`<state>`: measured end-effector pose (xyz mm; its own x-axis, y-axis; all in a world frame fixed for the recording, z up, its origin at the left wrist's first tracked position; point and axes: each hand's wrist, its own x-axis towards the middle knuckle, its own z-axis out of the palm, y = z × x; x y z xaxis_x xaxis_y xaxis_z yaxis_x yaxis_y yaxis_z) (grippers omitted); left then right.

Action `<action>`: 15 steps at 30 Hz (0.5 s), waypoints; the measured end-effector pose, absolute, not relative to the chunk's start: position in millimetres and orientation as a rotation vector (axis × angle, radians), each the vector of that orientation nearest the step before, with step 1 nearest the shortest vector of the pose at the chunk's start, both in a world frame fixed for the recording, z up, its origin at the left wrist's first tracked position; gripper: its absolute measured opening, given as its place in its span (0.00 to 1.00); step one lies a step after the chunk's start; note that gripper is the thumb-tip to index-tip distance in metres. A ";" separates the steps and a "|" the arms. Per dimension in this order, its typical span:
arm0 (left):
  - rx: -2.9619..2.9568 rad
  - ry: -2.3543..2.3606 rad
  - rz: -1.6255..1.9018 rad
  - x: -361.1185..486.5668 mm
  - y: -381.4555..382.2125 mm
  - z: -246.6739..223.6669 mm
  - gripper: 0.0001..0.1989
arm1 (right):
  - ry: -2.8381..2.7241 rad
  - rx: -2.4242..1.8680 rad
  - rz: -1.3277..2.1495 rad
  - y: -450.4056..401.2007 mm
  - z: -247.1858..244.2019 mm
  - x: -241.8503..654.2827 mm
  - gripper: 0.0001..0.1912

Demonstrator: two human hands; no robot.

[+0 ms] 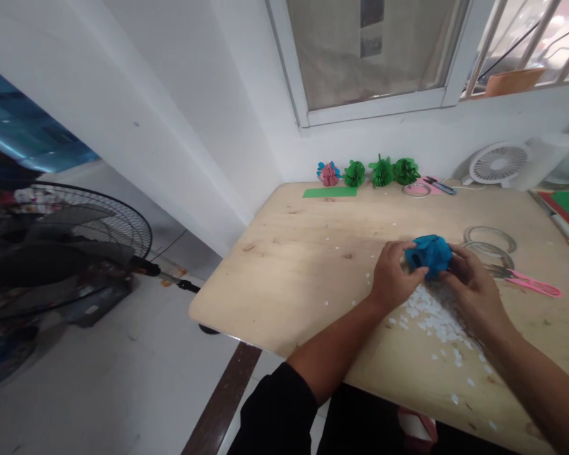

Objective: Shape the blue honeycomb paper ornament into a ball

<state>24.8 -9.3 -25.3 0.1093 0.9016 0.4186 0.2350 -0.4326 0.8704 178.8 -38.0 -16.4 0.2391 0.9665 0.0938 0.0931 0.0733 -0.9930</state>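
blue crumpled paper piece [429,254] sits between 2 hands, at far edge of white scraps [431,316] on table [275,272]; cannot tell if it touches wood. left hand [392,275] pinches its left side, right hand [477,291] its right, thumbs on near side. neither hand nearer: both in contact. piece roundish, no clear long axis. pink-handled snips [533,283] lie apart, beyond right hand's outer side.
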 end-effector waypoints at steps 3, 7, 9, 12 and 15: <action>1.748 1.125 1.362 25.8 -9.2 -23.6 0.22 | -1.112 -1.310 0.946 -36.9 -19.4 180.0 0.32; 1.712 1.157 1.344 26.5 -9.3 -21.2 0.23 | -1.101 -1.304 0.945 -36.9 -19.8 179.2 0.32; 1.695 1.160 1.340 26.7 -9.1 -20.8 0.22 | -1.085 -1.303 0.941 -37.8 -16.4 176.9 0.31; 1.684 1.151 1.346 26.7 -8.0 -21.5 0.21 | -1.009 -1.287 0.955 -40.0 -8.7 172.0 0.28; 1.698 1.137 1.358 26.5 -6.8 -22.9 0.19 | -0.936 -1.265 0.977 -41.6 -3.5 168.7 0.25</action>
<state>26.5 -6.8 -22.9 0.0764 0.9200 0.3845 0.2172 -0.3917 0.8941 168.7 -41.6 -3.5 0.3181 0.9477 0.0249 -0.0655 0.0482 -0.9967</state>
